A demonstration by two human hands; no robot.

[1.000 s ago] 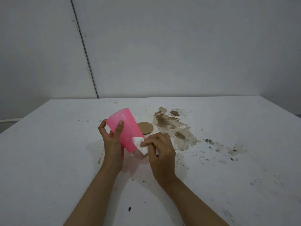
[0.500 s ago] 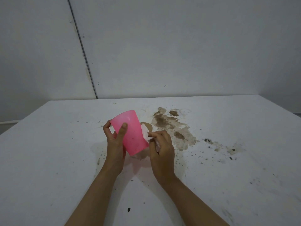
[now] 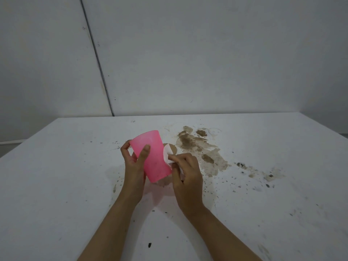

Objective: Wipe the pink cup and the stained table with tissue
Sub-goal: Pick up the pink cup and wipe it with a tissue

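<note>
My left hand (image 3: 134,166) grips the pink cup (image 3: 152,157) above the white table (image 3: 56,185), wide end tilted up and away, thumb across its front. Small dark specks dot the cup's lower wall. My right hand (image 3: 188,176) pinches a folded white tissue (image 3: 167,155) and presses it against the cup's right side. A large brown stain (image 3: 199,149) spreads on the table just right of the cup, with dark crumbs (image 3: 250,170) trailing further right.
A round brown disc (image 3: 172,148) lies flat on the table behind the cup, partly hidden by the tissue. Dark specks are scattered over the tabletop, one black spot (image 3: 149,245) near the front. Grey walls stand close behind the table's far edge.
The cup has turned more upright in my left hand. My right hand has slid the tissue from the cup's lower end up along its right side.
</note>
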